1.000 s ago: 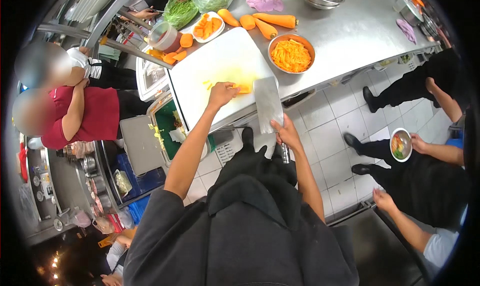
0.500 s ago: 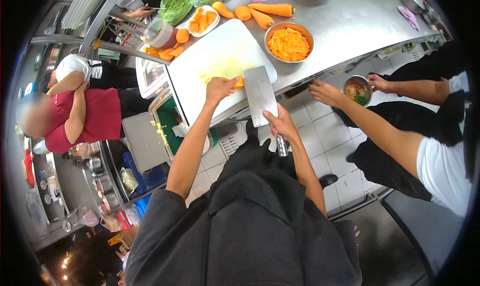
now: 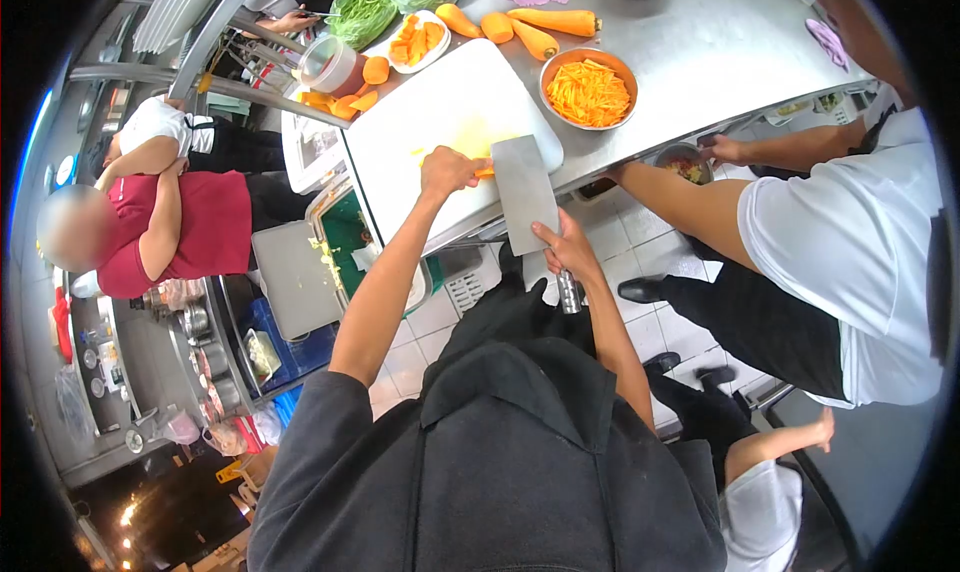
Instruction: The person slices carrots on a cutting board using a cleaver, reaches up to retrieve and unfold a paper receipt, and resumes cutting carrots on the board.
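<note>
My left hand [image 3: 452,173] is closed, its fingertips pressing a small carrot piece [image 3: 485,173] onto the white cutting board [image 3: 400,122]. My right hand [image 3: 567,247] grips a broad cleaver [image 3: 523,187] near its handle. The blade lies just right of my left fingertips, over the board's near edge, and hides part of what is under it. Beyond it, a metal bowl [image 3: 629,113] holds carrot strips [image 3: 588,92]. Several whole carrots [image 3: 555,20] lie at the board's far side, near a white dish [image 3: 440,52] of carrot chunks [image 3: 412,42].
A co-worker in a white shirt [image 3: 830,232] leans in at right, holding a bowl [image 3: 682,162] below counter height. Another person [image 3: 760,512] is at lower right. A person in red [image 3: 205,222] stands left. A green bin [image 3: 337,227] sits beneath the board's left edge.
The co-worker at right has leaned closer to the counter, and a second person in white has appeared behind, at lower right. My hands, the cleaver and carrot piece look nearly unchanged.
</note>
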`<control>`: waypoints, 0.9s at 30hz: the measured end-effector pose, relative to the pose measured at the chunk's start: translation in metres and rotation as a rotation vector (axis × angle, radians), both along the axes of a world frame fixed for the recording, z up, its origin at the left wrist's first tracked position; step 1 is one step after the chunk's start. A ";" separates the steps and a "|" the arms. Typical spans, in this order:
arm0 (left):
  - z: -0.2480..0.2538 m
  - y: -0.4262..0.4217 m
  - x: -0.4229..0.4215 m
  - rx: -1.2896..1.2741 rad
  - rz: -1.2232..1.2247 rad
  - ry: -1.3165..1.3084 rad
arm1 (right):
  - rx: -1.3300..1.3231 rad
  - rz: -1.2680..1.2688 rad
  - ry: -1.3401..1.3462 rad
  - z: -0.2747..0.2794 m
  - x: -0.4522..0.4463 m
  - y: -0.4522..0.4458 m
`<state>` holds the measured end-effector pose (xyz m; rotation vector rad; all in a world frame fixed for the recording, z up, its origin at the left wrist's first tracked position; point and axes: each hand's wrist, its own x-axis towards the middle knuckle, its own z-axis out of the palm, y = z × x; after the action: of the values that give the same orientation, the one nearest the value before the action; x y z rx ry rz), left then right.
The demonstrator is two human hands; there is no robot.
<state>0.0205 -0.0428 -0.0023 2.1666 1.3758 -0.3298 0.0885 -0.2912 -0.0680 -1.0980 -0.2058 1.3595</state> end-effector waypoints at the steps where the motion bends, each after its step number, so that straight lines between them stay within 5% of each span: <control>1: 0.000 0.000 0.000 0.012 -0.006 0.013 | -0.001 0.002 -0.001 0.000 0.000 0.000; 14: 0.004 0.002 0.008 0.032 -0.017 0.115 | -0.010 0.030 -0.023 -0.001 0.002 0.000; 16: -0.004 0.011 0.006 0.032 -0.189 0.157 | -0.014 0.031 -0.007 -0.002 0.002 0.001; 27: -0.003 0.008 0.002 -0.047 -0.008 0.028 | -0.057 0.064 -0.034 0.003 0.006 0.003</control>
<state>0.0223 -0.0352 -0.0056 2.1376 1.3616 -0.3926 0.0942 -0.2887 -0.0653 -1.1709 -0.2294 1.4115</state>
